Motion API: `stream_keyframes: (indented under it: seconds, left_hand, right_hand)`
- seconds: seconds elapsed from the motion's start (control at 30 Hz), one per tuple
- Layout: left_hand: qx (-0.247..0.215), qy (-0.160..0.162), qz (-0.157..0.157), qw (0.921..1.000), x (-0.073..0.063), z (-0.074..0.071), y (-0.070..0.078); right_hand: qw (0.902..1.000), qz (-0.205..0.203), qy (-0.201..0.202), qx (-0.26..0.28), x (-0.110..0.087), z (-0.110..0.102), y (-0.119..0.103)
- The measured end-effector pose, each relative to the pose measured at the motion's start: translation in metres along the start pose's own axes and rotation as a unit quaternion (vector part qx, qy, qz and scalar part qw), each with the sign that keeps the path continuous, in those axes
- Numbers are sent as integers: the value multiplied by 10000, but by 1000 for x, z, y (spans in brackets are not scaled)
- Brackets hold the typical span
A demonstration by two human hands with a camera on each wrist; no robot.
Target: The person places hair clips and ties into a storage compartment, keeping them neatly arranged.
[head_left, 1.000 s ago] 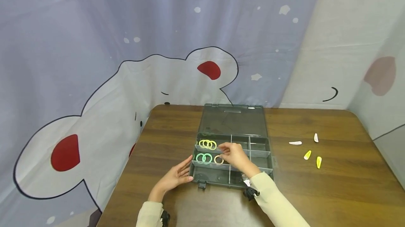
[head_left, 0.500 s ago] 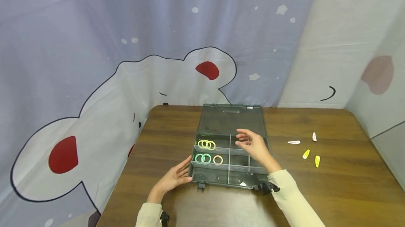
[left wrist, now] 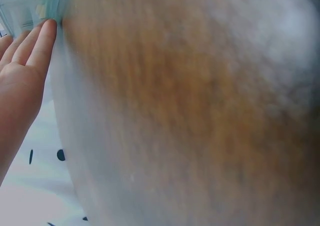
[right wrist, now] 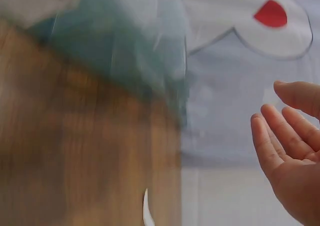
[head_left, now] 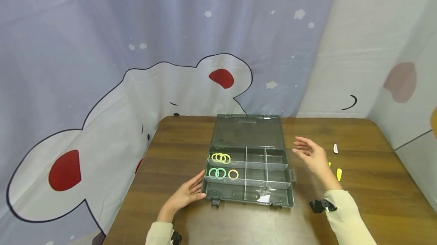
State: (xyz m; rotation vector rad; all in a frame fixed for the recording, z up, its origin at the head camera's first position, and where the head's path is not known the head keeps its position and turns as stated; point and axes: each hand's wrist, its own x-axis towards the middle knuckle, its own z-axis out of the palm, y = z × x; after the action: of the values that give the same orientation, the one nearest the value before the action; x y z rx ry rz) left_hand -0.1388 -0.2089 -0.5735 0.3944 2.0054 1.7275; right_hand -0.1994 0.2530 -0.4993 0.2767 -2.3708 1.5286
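A dark see-through compartment box (head_left: pixel 269 196) lies with its lid laid back on the table. My left hand (head_left: pixel 186 195) rests against the box's left side, fingers straight; the left wrist view shows its fingertips (left wrist: pixel 49 28) at the box wall. Over the table right of the box hovers my right hand (head_left: pixel 315 157), fingers loosely spread and holding nothing. Yellow hair ties (head_left: pixel 221 157) overlap in the back left compartment. Two green hair ties (head_left: pixel 217 173) and a pale orange one (head_left: pixel 233 174) sit in the middle left compartment.
Right of my right hand lie a white hair clip (head_left: pixel 335 148) and a yellow hair clip (head_left: pixel 339 174); another yellow clip is mostly hidden behind the hand. A patterned cloth (head_left: pixel 170 89) hangs along the wooden table's (head_left: pixel 375 195) back and left edges.
My right hand has left the pale orange hair tie in the middle left compartment and moved right, past the box, toward the hair clips. The left hand has stayed at the box.
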Motion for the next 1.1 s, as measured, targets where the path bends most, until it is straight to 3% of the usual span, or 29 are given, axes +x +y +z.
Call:
stream_keyframes:
  seconds: [0.33,0.6,0.9,1.1]
  left_hand:
    - [-116,-10,-50,9999,0,1,-1]
    - [-41,21,-24,10000,1,0,-2]
    - [-126,-19,10,9999,1,0,-2]
    - [-142,-37,0,9999,0,0,-1]
  right_hand:
    - [9979,388,419,-314,-22,-56,39]
    - [9922,1063,624,-172,-41,-81,73]
    - [9751,1716,-19,-1407,-51,-83,90]
    - [9654,1985,-386,-1650,-48,-83,97]
